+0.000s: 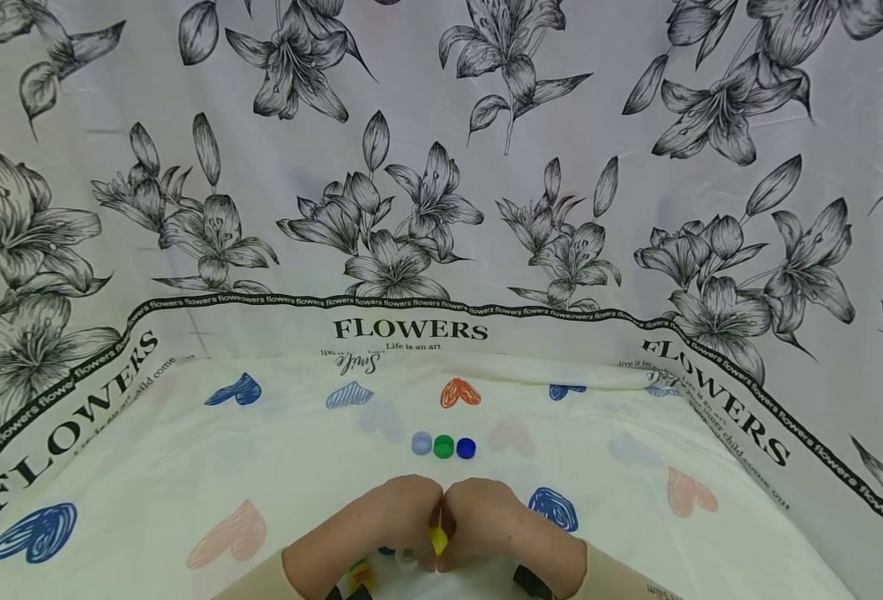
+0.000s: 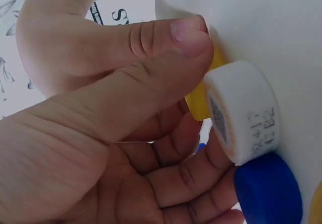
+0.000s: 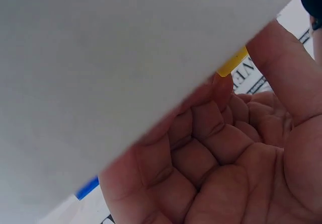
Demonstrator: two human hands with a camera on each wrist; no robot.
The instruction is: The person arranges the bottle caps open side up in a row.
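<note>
A yellow bottle cap (image 1: 438,540) is mostly hidden between my two hands, which meet near the front of the table. My left hand (image 1: 406,518) pinches it with thumb and curled fingers. From the other side, my right hand (image 1: 481,521) also pinches it, thumb tip beside the left one. Close by the left fingers in the left wrist view, a white cap (image 2: 244,112) with printed marks touches a blue cap (image 2: 268,189). Just a yellow sliver (image 3: 233,63) shows in the right wrist view, where pale cloth covers much of the picture.
Ahead of the hands, a light blue cap (image 1: 421,443), a green cap (image 1: 444,447) and a dark blue cap (image 1: 466,448) form a row. A yellow-orange cap (image 1: 362,575) lies by the left wrist. Heart-patterned cloth (image 1: 599,533) covers the table; a flowered curtain (image 1: 411,83) hangs behind.
</note>
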